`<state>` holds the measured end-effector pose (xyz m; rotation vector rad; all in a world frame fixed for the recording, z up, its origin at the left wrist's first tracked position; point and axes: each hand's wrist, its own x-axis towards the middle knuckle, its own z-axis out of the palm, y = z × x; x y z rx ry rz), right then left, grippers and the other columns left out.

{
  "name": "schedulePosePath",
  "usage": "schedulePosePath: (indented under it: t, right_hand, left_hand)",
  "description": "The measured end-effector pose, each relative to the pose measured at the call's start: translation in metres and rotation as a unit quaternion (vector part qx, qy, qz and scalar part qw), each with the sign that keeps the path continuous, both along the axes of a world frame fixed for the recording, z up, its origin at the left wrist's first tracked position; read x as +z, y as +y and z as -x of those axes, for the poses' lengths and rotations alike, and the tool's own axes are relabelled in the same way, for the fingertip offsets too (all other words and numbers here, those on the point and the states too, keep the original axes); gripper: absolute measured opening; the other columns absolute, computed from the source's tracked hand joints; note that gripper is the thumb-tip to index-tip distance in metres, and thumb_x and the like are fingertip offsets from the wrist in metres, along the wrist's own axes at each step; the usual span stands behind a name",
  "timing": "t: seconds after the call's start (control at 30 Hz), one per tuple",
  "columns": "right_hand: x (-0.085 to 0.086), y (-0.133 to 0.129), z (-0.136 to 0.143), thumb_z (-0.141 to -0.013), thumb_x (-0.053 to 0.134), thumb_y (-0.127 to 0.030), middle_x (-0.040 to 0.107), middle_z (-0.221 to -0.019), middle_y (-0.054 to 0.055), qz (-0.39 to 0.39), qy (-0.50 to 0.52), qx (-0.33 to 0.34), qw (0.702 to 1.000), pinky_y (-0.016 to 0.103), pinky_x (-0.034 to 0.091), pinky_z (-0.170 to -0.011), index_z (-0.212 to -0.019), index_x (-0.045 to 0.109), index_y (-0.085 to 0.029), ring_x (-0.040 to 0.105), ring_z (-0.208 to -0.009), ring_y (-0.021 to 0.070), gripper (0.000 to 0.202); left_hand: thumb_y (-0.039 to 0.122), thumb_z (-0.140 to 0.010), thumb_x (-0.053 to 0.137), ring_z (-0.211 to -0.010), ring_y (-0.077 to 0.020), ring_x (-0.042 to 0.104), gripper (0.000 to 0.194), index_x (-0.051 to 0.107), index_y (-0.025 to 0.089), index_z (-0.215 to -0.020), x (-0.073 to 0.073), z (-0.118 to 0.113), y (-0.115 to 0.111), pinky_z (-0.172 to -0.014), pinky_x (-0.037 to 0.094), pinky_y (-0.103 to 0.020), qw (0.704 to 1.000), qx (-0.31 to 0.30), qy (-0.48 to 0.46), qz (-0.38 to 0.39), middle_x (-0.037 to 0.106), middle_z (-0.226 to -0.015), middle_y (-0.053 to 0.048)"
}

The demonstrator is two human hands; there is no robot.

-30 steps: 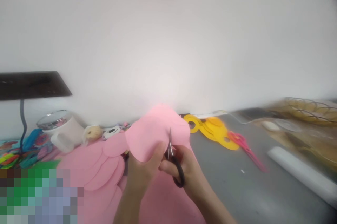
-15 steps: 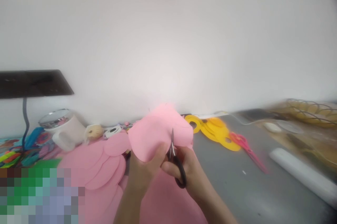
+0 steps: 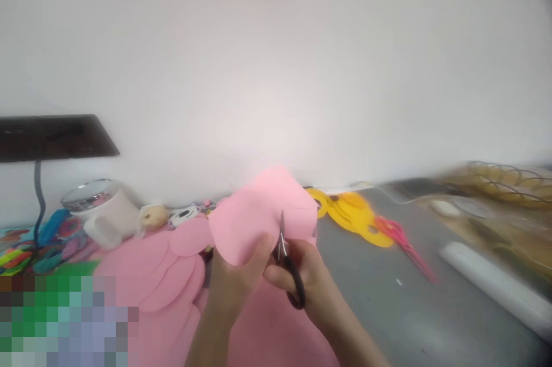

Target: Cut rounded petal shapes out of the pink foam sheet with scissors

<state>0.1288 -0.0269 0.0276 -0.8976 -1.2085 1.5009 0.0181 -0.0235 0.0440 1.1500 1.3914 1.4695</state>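
Observation:
A sheet of pink paper (image 3: 245, 223) is raised in front of me, its lower left edge cut into a curve. My left hand (image 3: 239, 278) grips it from below, thumb on the near face. My right hand (image 3: 302, 272) is closed round black-handled scissors (image 3: 282, 246), whose blades point up and lie against the sheet at a cut between its two lobes. To the left, several pink paper discs (image 3: 142, 275) overlap in a pile. More pink paper (image 3: 271, 332) lies beneath my wrists.
On the grey table (image 3: 366, 292) at right are yellow paper cutouts (image 3: 351, 211), pink scissors (image 3: 407, 249) and a white roll (image 3: 491, 286). Behind the discs stand a white mug (image 3: 114, 217) and small items. A wire basket (image 3: 513, 183) sits far right; a black panel (image 3: 56, 137) hangs at left.
The top corner of the pink sheet has shifted slightly up and to the right, and its right side has tilted. Both hands and the scissors stay almost in place.

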Motion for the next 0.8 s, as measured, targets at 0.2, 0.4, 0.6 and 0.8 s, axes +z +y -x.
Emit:
schedulePosePath:
  t: [0.2,0.4,0.6,0.8]
  right_hand:
    - [0.004,0.000,0.001,-0.057,0.083,-0.043,0.035,-0.056,-0.006,0.007,-0.003,-0.010,1.000,0.025,0.024,-0.050,-0.057,0.047,-0.019,0.028,-0.053,0.0096,0.043]
    - [0.002,0.000,0.001,-0.056,0.083,-0.041,0.041,-0.059,-0.005,0.003,-0.001,-0.009,1.000,0.024,0.027,-0.050,-0.061,0.051,-0.018,0.032,-0.055,0.0104,0.040]
    - [0.004,-0.001,0.001,-0.058,0.082,-0.039,0.036,-0.057,-0.006,0.006,0.000,-0.014,1.000,0.025,0.024,-0.050,-0.057,0.046,-0.019,0.027,-0.054,0.0096,0.041]
    - [0.004,-0.001,0.001,-0.060,0.081,-0.035,0.034,-0.057,-0.007,0.009,0.007,-0.010,1.000,0.024,0.023,-0.050,-0.057,0.045,-0.019,0.026,-0.054,0.0094,0.039]
  left_hand:
    - [0.039,-0.067,0.069,-0.085,-0.0238,0.068,0.031,0.067,0.018,-0.090,0.001,0.001,0.000,-0.071,0.055,-0.034,1.000,-0.019,-0.021,-0.009,0.071,-0.083,-0.005]
    - [0.037,-0.069,0.068,-0.079,-0.0235,0.068,0.019,0.065,0.018,-0.073,0.000,0.002,0.000,-0.069,0.055,-0.034,0.999,-0.028,-0.016,-0.003,0.070,-0.074,-0.005]
    - [0.042,-0.066,0.072,-0.096,-0.0288,0.063,0.042,0.060,0.017,-0.097,-0.011,0.004,0.005,-0.086,0.050,-0.045,1.000,0.000,0.002,-0.023,0.067,-0.095,-0.009]
    - [0.043,-0.065,0.073,-0.094,-0.0277,0.064,0.050,0.060,0.017,-0.106,-0.012,0.004,0.005,-0.085,0.049,-0.042,1.000,0.007,0.002,-0.017,0.067,-0.092,-0.008]
